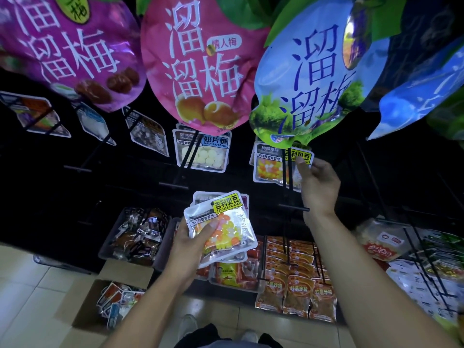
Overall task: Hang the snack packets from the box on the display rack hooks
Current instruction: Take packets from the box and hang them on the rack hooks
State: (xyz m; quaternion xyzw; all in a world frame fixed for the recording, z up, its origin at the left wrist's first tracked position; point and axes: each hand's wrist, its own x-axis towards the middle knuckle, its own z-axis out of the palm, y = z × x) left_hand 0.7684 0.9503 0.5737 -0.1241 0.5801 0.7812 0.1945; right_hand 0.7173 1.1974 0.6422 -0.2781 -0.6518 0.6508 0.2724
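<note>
My left hand (pixel 187 243) grips a small stack of clear snack packets (pixel 223 227) with yellow labels and orange, yellow and white candies, held at mid-height in front of the rack. My right hand (pixel 317 185) is raised to a black double hook (pixel 288 169), its fingertips pinching the top corner of a same-kind packet (pixel 272 165) hanging there. The open cardboard box (pixel 82 307) with more packets stands on the floor at lower left.
Big purple, pink and blue plum bags (pixel 200 66) hang overhead, close to the camera. Milk-candy packets (pixel 202 153) hang left of the right hand. Bins of dark snacks (pixel 135 234) and orange packets (pixel 296 270) line the lower shelf. Long hooks jut out at right.
</note>
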